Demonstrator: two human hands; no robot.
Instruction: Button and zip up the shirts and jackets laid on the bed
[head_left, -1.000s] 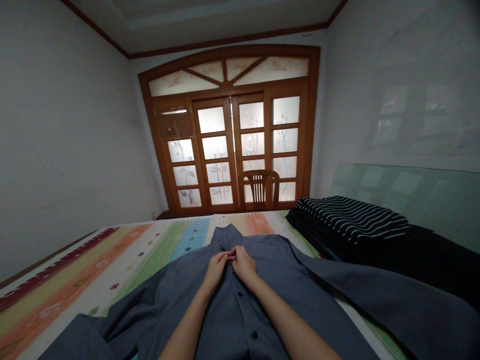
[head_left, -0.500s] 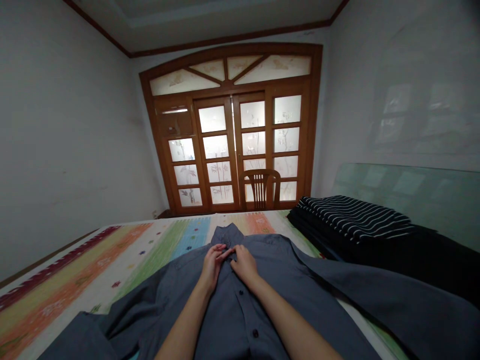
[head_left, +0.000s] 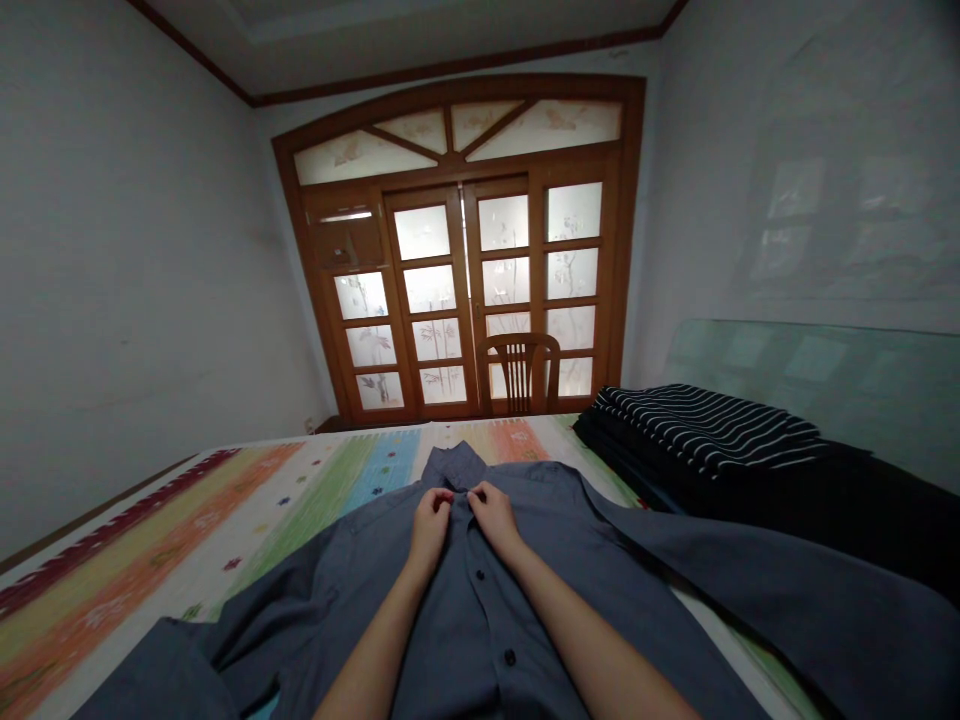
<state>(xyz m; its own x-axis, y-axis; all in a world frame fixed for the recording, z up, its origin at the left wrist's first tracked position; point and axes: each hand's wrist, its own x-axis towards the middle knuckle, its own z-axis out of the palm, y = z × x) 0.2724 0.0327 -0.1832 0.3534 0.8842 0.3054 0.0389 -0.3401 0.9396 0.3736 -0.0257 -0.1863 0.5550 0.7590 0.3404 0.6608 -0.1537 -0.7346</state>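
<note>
A grey-blue button shirt [head_left: 465,620] lies spread front-up on the bed, collar pointing away from me, sleeves out to both sides. My left hand [head_left: 430,524] and my right hand [head_left: 491,514] meet at the shirt's placket just below the collar. Both have their fingers curled and pinched on the cloth edges at a button near the top. Dark buttons show lower down the placket, between my forearms.
The bed has a rainbow-striped sheet [head_left: 225,510]. A pile of dark clothes with a black-and-white striped garment [head_left: 705,430] on top lies at the right by a glass panel [head_left: 817,390]. A wooden chair [head_left: 519,372] stands before wooden doors [head_left: 457,290].
Both hands have shifted slightly up the placket toward the collar, and the left fingers, briefly spread, are curled again. The view has tilted a little.
</note>
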